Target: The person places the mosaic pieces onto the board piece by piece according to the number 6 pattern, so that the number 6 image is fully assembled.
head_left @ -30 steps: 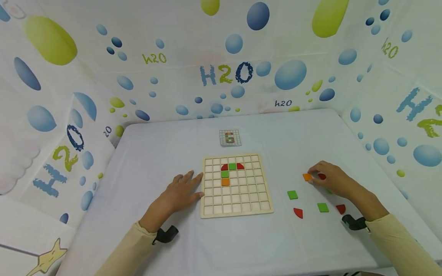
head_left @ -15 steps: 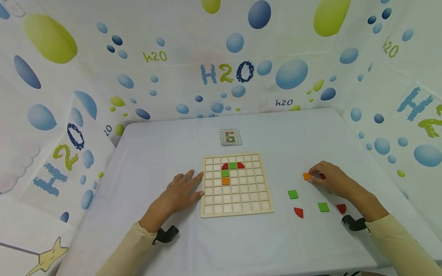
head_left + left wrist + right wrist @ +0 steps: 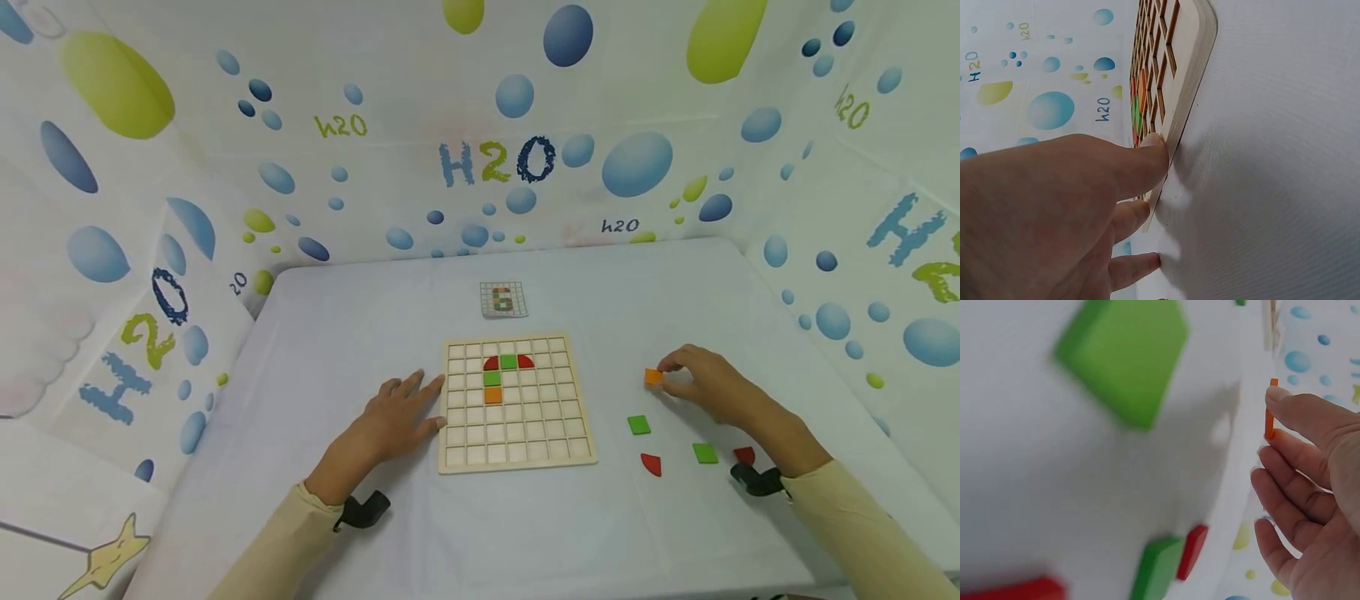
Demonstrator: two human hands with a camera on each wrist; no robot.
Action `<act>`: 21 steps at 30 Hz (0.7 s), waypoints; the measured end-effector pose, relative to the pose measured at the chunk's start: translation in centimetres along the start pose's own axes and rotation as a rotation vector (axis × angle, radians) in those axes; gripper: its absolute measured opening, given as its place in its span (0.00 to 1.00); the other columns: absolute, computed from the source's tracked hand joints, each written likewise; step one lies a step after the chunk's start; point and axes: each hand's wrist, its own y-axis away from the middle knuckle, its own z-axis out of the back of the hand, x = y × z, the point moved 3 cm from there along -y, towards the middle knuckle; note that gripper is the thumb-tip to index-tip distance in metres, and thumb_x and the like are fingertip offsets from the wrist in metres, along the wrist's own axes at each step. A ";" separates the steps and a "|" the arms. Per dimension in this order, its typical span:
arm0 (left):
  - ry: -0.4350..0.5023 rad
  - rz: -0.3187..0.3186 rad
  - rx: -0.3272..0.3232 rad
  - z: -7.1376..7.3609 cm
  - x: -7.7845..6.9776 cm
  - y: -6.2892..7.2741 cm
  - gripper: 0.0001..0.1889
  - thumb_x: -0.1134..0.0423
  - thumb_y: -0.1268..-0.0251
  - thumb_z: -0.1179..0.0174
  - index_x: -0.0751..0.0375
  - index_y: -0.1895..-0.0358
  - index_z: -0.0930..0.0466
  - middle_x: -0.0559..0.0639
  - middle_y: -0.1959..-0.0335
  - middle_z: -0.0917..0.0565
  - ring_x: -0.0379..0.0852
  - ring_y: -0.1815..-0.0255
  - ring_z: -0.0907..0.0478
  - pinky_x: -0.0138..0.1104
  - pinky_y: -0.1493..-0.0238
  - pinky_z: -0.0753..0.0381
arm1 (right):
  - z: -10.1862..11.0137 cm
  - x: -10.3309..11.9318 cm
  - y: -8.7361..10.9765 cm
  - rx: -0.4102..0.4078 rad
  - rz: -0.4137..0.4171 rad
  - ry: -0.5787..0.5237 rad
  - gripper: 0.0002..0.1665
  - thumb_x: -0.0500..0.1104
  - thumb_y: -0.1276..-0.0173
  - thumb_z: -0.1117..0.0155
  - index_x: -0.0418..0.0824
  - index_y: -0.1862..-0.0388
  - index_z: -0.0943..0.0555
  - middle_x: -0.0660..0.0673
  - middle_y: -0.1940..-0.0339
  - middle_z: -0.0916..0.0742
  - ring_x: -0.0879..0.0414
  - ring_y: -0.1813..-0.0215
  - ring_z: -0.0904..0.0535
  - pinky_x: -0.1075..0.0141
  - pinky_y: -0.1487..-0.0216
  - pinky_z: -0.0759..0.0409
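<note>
My right hand (image 3: 708,383) pinches an orange square tile (image 3: 653,377) between thumb and fingers. In the right wrist view the tile (image 3: 1270,409) is seen edge-on, raised off the white cloth. My left hand (image 3: 393,421) lies with fingers spread at the left edge of a wooden grid board (image 3: 540,417). Its thumb (image 3: 1155,150) touches the board's rim in the left wrist view. On the board sit a red quarter-round tile (image 3: 491,363), a green tile (image 3: 508,362), another red quarter-round (image 3: 526,362), a second green tile (image 3: 492,378) and an orange tile (image 3: 492,395).
Loose tiles lie right of the board: a green square (image 3: 639,425), a red quarter-round (image 3: 651,464), another green square (image 3: 705,453) and a red piece (image 3: 745,455) partly behind the wrist camera. A small pattern card (image 3: 503,299) lies behind the board. Printed cloth walls (image 3: 375,167) surround the table.
My right hand has lifted the orange tile and moved it slightly left, toward the board. The left hand stays at the board's edge.
</note>
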 end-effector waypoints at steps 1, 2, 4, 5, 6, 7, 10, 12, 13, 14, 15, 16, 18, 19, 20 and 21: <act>0.002 0.002 0.000 0.0 0.0 0.0 0.37 0.42 0.19 0.45 0.50 0.14 0.43 0.65 0.15 0.43 0.75 0.19 0.43 0.69 0.28 0.35 | 0.0 0.3 -0.2 -0.004 0.002 0.000 0.17 0.41 0.25 0.30 0.35 0.42 0.17 0.38 0.46 0.14 0.39 0.41 0.18 0.41 0.37 0.18; 0.003 0.004 -0.001 0.0 0.0 0.0 0.37 0.42 0.19 0.45 0.51 0.15 0.42 0.65 0.15 0.42 0.75 0.20 0.43 0.69 0.28 0.35 | 0.0 0.5 -0.4 -0.010 0.005 -0.002 0.17 0.41 0.25 0.30 0.35 0.42 0.17 0.38 0.46 0.14 0.40 0.41 0.18 0.41 0.37 0.18; 0.008 0.008 0.001 0.1 -0.1 0.1 0.37 0.42 0.19 0.45 0.50 0.15 0.42 0.65 0.15 0.42 0.75 0.19 0.43 0.69 0.27 0.35 | 0.1 1.1 -0.8 -0.022 0.015 -0.006 0.18 0.42 0.25 0.29 0.36 0.42 0.17 0.39 0.45 0.13 0.40 0.40 0.18 0.41 0.37 0.18; 0.008 0.008 0.001 0.1 -0.2 0.1 0.37 0.42 0.19 0.45 0.50 0.15 0.42 0.65 0.15 0.42 0.74 0.19 0.43 0.69 0.27 0.35 | 0.1 1.4 -1.0 -0.026 0.019 -0.008 0.18 0.43 0.25 0.29 0.36 0.41 0.17 0.39 0.45 0.13 0.41 0.40 0.18 0.42 0.37 0.18; 0.010 0.008 0.001 0.2 -0.2 0.1 0.37 0.42 0.19 0.45 0.50 0.15 0.42 0.65 0.15 0.42 0.74 0.20 0.42 0.69 0.28 0.35 | 0.0 1.7 -1.3 -0.031 0.021 -0.009 0.18 0.43 0.26 0.28 0.37 0.42 0.17 0.39 0.46 0.13 0.41 0.40 0.18 0.42 0.37 0.18; 0.012 0.007 -0.001 0.2 -0.2 0.1 0.37 0.42 0.19 0.45 0.50 0.15 0.42 0.65 0.15 0.42 0.74 0.20 0.42 0.69 0.28 0.34 | 0.0 2.0 -1.5 -0.034 0.024 -0.011 0.18 0.43 0.26 0.28 0.37 0.42 0.17 0.40 0.46 0.13 0.41 0.40 0.18 0.42 0.37 0.18; 0.013 0.002 -0.005 0.2 -0.2 0.2 0.37 0.42 0.19 0.45 0.51 0.15 0.42 0.65 0.15 0.42 0.75 0.20 0.42 0.70 0.28 0.34 | -0.1 2.9 -2.3 -0.035 0.030 -0.019 0.18 0.43 0.26 0.28 0.37 0.42 0.17 0.40 0.47 0.13 0.42 0.41 0.18 0.43 0.37 0.17; 0.015 0.002 -0.005 0.2 -0.2 0.2 0.37 0.42 0.19 0.45 0.51 0.15 0.41 0.65 0.15 0.42 0.75 0.20 0.42 0.70 0.28 0.34 | -0.3 3.5 -2.7 -0.033 0.035 -0.025 0.17 0.43 0.26 0.28 0.37 0.43 0.16 0.41 0.47 0.13 0.43 0.42 0.18 0.43 0.38 0.17; 0.014 0.001 -0.006 0.2 -0.2 0.2 0.37 0.42 0.19 0.45 0.51 0.15 0.41 0.65 0.15 0.42 0.75 0.20 0.42 0.70 0.28 0.34 | -0.5 3.9 -2.9 -0.029 0.039 -0.028 0.17 0.43 0.26 0.28 0.37 0.43 0.16 0.41 0.47 0.13 0.43 0.42 0.18 0.43 0.38 0.17; 0.015 0.001 -0.006 0.2 -0.2 0.2 0.37 0.42 0.19 0.45 0.51 0.15 0.41 0.65 0.15 0.42 0.75 0.20 0.42 0.69 0.28 0.34 | -0.6 4.2 -3.1 -0.026 0.043 -0.032 0.17 0.43 0.26 0.28 0.37 0.43 0.16 0.41 0.48 0.13 0.43 0.42 0.18 0.44 0.38 0.17; 0.016 0.001 -0.006 0.2 -0.2 0.2 0.37 0.42 0.19 0.45 0.51 0.15 0.41 0.65 0.15 0.42 0.75 0.20 0.42 0.69 0.28 0.34 | -0.7 4.6 -3.4 -0.022 0.047 -0.037 0.17 0.43 0.26 0.28 0.38 0.43 0.16 0.42 0.48 0.13 0.44 0.42 0.18 0.44 0.37 0.17; 0.017 0.002 -0.006 0.2 -0.2 0.2 0.37 0.43 0.19 0.45 0.51 0.15 0.41 0.64 0.15 0.42 0.75 0.20 0.42 0.69 0.28 0.34 | -0.9 5.0 -3.6 -0.018 0.052 -0.041 0.17 0.44 0.26 0.28 0.38 0.43 0.16 0.42 0.48 0.12 0.44 0.42 0.18 0.44 0.37 0.17; 0.018 0.004 -0.007 0.2 -0.2 0.2 0.37 0.43 0.19 0.44 0.51 0.15 0.41 0.64 0.15 0.42 0.75 0.20 0.42 0.69 0.28 0.35 | -1.1 5.7 -4.0 -0.009 0.070 -0.046 0.17 0.44 0.26 0.28 0.38 0.43 0.16 0.43 0.48 0.12 0.45 0.42 0.18 0.44 0.37 0.17; 0.019 0.006 -0.008 0.2 -0.2 0.2 0.37 0.43 0.19 0.44 0.51 0.15 0.41 0.64 0.15 0.42 0.74 0.20 0.42 0.69 0.27 0.35 | -1.2 6.1 -4.2 -0.006 0.081 -0.049 0.17 0.44 0.26 0.28 0.39 0.43 0.15 0.44 0.48 0.12 0.45 0.43 0.18 0.45 0.37 0.17; 0.020 0.008 -0.008 0.2 -0.2 0.3 0.37 0.43 0.19 0.44 0.50 0.15 0.41 0.64 0.15 0.42 0.74 0.19 0.42 0.69 0.27 0.35 | -1.4 6.5 -4.4 -0.002 0.091 -0.051 0.17 0.44 0.26 0.28 0.39 0.44 0.15 0.44 0.49 0.12 0.46 0.43 0.18 0.45 0.37 0.17; 0.022 0.010 -0.010 0.2 -0.2 0.3 0.36 0.43 0.19 0.44 0.50 0.15 0.41 0.64 0.15 0.42 0.74 0.19 0.43 0.69 0.27 0.35 | -1.5 6.9 -4.7 -0.002 0.102 -0.051 0.16 0.44 0.27 0.27 0.39 0.44 0.15 0.45 0.49 0.12 0.47 0.43 0.18 0.46 0.38 0.17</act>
